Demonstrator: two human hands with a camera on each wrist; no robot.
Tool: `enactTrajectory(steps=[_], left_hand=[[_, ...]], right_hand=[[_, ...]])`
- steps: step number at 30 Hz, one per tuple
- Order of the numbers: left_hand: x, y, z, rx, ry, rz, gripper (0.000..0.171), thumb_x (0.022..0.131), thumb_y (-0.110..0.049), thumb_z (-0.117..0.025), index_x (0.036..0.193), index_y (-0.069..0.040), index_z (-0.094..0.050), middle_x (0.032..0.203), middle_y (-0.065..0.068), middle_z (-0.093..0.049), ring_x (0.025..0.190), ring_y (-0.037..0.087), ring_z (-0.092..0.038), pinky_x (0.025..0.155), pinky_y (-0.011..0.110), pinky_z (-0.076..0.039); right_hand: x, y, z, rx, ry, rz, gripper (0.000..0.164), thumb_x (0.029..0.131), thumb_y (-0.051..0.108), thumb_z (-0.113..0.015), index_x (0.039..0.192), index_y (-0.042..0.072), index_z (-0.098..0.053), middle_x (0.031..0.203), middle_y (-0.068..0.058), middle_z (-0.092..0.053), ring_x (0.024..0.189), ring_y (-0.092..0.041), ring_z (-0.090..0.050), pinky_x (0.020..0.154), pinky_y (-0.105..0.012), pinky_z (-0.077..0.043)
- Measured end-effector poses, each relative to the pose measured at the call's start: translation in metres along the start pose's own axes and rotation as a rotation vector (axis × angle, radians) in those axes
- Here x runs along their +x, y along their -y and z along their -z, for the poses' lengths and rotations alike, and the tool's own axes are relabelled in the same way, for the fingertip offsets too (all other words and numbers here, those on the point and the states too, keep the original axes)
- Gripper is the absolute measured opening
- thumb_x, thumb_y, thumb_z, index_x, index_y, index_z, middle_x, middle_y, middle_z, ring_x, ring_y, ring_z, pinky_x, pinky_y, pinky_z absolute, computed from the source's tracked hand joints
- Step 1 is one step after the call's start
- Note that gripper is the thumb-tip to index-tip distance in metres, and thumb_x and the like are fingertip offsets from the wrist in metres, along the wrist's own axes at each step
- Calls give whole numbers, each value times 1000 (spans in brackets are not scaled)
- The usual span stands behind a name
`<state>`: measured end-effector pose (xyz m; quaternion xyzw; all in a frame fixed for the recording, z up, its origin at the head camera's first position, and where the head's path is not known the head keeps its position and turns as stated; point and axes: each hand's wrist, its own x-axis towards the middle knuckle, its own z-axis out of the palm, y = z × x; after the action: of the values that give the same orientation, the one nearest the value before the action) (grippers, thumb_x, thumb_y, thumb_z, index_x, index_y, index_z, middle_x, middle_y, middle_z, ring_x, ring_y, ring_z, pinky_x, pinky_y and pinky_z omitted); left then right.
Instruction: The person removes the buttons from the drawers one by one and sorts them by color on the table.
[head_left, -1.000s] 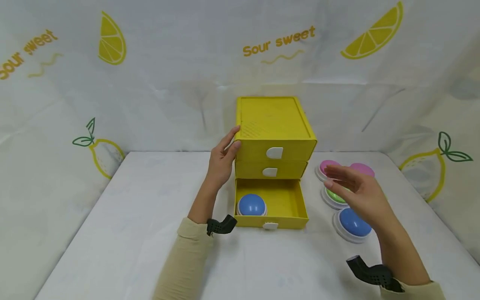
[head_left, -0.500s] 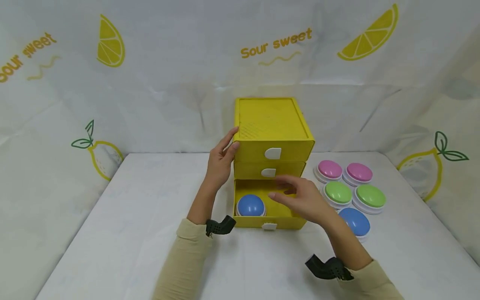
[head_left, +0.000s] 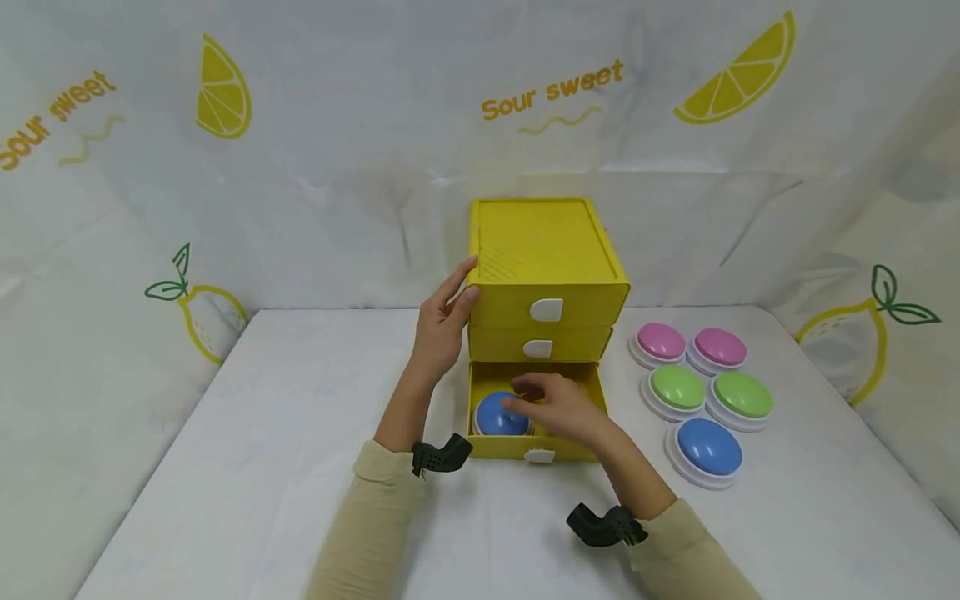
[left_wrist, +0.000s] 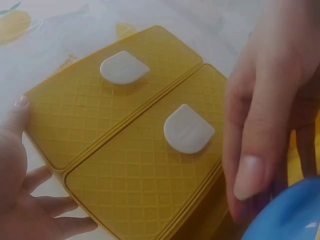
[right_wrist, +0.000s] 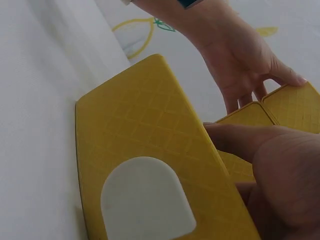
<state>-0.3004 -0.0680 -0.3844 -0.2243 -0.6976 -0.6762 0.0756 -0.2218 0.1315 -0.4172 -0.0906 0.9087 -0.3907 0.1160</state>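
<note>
A yellow cabinet of three drawers [head_left: 546, 242] stands on the table, with its bottom drawer [head_left: 495, 448] pulled out. Inside the drawer's left part lies a blue dome with a white base [head_left: 497, 415]. My left hand [head_left: 441, 325] rests against the cabinet's left side, thumb near the front edge and fingers stretched along the side. Over the drawer is my right hand [head_left: 562, 408], fingers loosely bent, thumb in front of the blue dome in the head view. The left wrist view shows that thumb close beside the blue dome [left_wrist: 287, 215]; contact is not plain.
To the cabinet's right sit two pink domes [head_left: 720, 346], two green domes [head_left: 742, 394] and another blue dome [head_left: 709, 447], all on white bases. A white sheet with lemon prints [head_left: 360, 167] hangs behind the white table [head_left: 300, 417].
My right hand has moved left from above the domes on the table to the blue dome in the drawer. My left hand stays against the cabinet.
</note>
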Motion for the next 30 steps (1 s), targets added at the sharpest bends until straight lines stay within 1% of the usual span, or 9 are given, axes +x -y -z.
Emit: enactTrajectory(steps=[5, 11, 15, 19, 21, 23, 25, 27, 30], left_hand=[[0, -1, 0, 8, -4, -1, 45, 107, -32, -51, 152, -33, -47, 161, -10, -40, 134, 20, -58, 103, 35, -52], [0, 1, 0, 20, -16, -2, 45, 107, -33, -51, 151, -35, -48, 160, -11, -42, 132, 21, -60, 93, 23, -50], [0, 0, -1, 10, -15, 0, 45, 107, -31, -52, 151, -33, -48, 160, -10, -42, 132, 22, -60, 99, 29, -52], [0, -1, -1, -7, -7, 6, 46, 107, -30, -52, 152, -31, -47, 161, -9, -41, 135, 23, -58, 108, 41, -51], [0, -1, -1, -5, -8, 8, 46, 107, -29, -51, 152, -31, -47, 161, -9, -41, 134, 21, -59, 108, 39, -51], [1, -1, -2, 2, -8, 2, 46, 107, -28, -51, 152, -31, -47, 160, -9, -42, 126, 19, -63, 99, 31, -53], [1, -1, -2, 9, -8, -6, 45, 107, -28, -51, 152, -31, -47, 159, -9, -42, 114, 15, -65, 86, 24, -51], [0, -1, -2, 19, -11, -14, 45, 107, -28, -51, 152, -31, -47, 159, -9, -43, 101, 12, -63, 75, 22, -44], [0, -1, -2, 28, -12, -20, 45, 107, -28, -51, 152, -31, -48, 158, -10, -44, 94, 8, -61, 71, 22, -42]], right_hand=[[4, 2, -4, -36, 32, -20, 56, 93, 47, -69, 133, 8, -66, 128, -10, -69, 112, -25, -63, 105, -51, -51], [6, 5, -7, -12, 31, -13, 51, 92, 41, -72, 130, 7, -67, 125, -9, -69, 106, -23, -63, 101, -48, -54], [7, 6, -8, 23, 21, 9, 47, 91, 35, -75, 128, 7, -67, 129, -12, -67, 112, -27, -63, 102, -48, -54], [8, 7, -10, 13, 11, 18, 49, 88, 34, -79, 127, 7, -67, 129, -12, -67, 108, -26, -62, 98, -46, -55], [10, 8, -10, 9, 19, 17, 51, 87, 35, -80, 128, 9, -67, 129, -11, -68, 105, -25, -62, 96, -45, -55], [11, 9, -11, 15, 31, 4, 52, 86, 37, -81, 128, 11, -68, 126, -9, -68, 103, -24, -62, 93, -44, -56], [12, 10, -10, 22, 40, -2, 51, 85, 37, -81, 128, 12, -68, 123, -8, -69, 102, -23, -62, 91, -42, -57], [12, 10, -10, 36, 35, -4, 50, 85, 37, -82, 126, 12, -69, 120, -8, -70, 100, -23, -62, 88, -40, -57], [10, 11, -9, 65, -7, 1, 49, 83, 35, -84, 124, 12, -70, 117, -9, -70, 99, -24, -62, 84, -38, -59]])
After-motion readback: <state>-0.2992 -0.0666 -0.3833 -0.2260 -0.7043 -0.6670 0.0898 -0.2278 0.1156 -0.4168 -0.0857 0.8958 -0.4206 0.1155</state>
